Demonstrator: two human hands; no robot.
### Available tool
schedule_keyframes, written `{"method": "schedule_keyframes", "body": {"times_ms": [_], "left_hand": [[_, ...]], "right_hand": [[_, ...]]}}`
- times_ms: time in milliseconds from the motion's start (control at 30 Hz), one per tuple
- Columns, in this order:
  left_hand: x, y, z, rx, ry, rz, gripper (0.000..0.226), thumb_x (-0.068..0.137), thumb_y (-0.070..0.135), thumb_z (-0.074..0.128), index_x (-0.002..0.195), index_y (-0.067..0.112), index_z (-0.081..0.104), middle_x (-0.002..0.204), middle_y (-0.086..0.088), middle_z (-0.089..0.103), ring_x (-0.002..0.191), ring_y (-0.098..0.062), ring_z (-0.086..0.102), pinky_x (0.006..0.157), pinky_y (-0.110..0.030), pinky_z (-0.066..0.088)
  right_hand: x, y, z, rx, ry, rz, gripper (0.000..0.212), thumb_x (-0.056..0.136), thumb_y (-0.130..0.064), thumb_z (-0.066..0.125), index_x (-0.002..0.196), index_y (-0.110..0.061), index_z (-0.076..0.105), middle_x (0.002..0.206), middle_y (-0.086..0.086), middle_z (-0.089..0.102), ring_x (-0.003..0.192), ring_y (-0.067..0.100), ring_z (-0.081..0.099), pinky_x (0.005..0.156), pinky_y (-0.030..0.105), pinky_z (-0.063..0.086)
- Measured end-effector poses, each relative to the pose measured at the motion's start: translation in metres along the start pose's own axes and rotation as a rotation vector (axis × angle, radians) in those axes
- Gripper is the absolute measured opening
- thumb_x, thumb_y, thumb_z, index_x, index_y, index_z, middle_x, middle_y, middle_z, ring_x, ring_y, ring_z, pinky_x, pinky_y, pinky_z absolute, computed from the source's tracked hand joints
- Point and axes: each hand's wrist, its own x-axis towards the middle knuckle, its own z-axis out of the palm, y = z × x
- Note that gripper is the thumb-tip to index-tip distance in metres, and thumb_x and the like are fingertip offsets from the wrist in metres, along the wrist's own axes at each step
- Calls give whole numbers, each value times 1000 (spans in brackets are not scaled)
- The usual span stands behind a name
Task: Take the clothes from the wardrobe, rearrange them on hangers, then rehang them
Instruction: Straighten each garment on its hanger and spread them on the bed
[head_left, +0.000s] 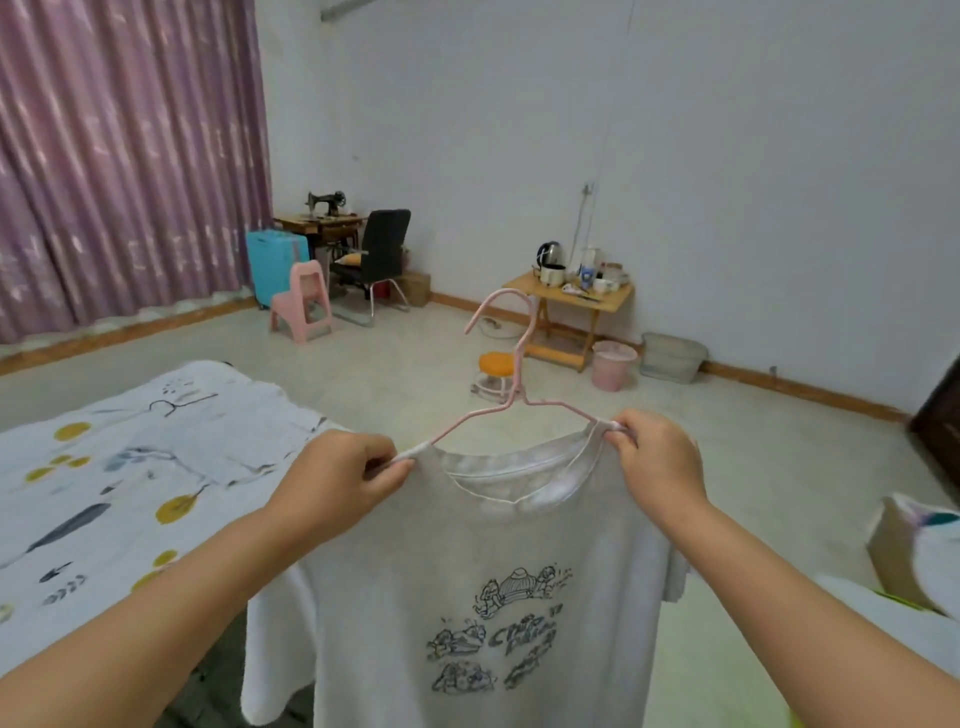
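Note:
A light grey T-shirt with a dark cartoon print hangs in front of me on a pink hanger, whose hook points up and away. My left hand pinches the shirt's left shoulder at the collar, over the hanger arm. My right hand pinches the right shoulder at the collar in the same way. Both hanger arms run inside the neck opening. The wardrobe is not in view.
A bed with a white patterned sheet lies at my left. Ahead on the floor stand an orange stool, a pink bucket, a folding table with kitchenware, a pink chair and an office chair. A box sits at right.

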Motion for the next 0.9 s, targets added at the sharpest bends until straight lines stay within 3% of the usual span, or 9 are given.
{"method": "schedule_keyframes", "body": {"times_ms": [433, 633, 767, 900], "left_hand": [[166, 42, 149, -113, -120, -7, 49, 90, 26, 57, 51, 22, 29, 46, 3, 27, 44, -11, 26, 47, -21, 21], [235, 67, 229, -162, -18, -132, 44, 90, 27, 58, 52, 14, 39, 45, 4, 28, 44, -10, 26, 48, -24, 21], [266, 81, 280, -216, 31, -189, 44, 88, 26, 60, 52, 7, 43, 45, 5, 28, 44, -9, 26, 48, -23, 23], [289, 79, 322, -367, 60, -317, 46, 88, 26, 59, 50, 10, 40, 43, 7, 29, 45, -9, 32, 46, -19, 25]], "right_hand": [[168, 147, 66, -44, 7, 108, 12, 90, -15, 55, 85, -11, 65, 92, 14, 65, 95, 35, 52, 78, 39, 38], [266, 209, 93, 33, -19, 50, 17, 91, -11, 52, 92, -5, 68, 96, 19, 65, 99, 37, 50, 78, 43, 43], [317, 237, 116, 9, -71, 17, 22, 94, -12, 46, 104, -7, 65, 115, 15, 60, 116, 34, 42, 95, 40, 35], [352, 249, 146, 25, -89, 77, 37, 95, -13, 43, 132, -8, 49, 150, 16, 32, 141, 32, 20, 116, 41, 17]]}}
